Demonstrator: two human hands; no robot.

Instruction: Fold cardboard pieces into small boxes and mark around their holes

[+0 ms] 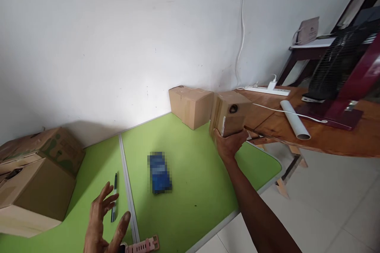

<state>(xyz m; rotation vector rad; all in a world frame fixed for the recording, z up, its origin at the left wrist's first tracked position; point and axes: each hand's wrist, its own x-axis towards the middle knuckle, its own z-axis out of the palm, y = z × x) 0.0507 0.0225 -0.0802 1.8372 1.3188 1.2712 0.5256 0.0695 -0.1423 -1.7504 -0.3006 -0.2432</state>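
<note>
My right hand (230,144) grips the lower part of a small cardboard box (234,106) with a round dark hole in its face, at the right end of the green table (190,213). Just left of that box, a second cardboard box (190,104) rests against the wall. At the lower left my left hand (103,221) is raised with its fingers spread and nothing in them. Beside its fingers lies a pen (114,197). A blurred-out blue item (160,173) lies between my two hands on the green top.
Larger cardboard boxes (35,189) occupy the table's left side. A wooden table (335,138) on the right carries a white tube (295,120), a power strip (267,90) and a fan (329,67). A pink watch strap (145,245) shows at the bottom edge.
</note>
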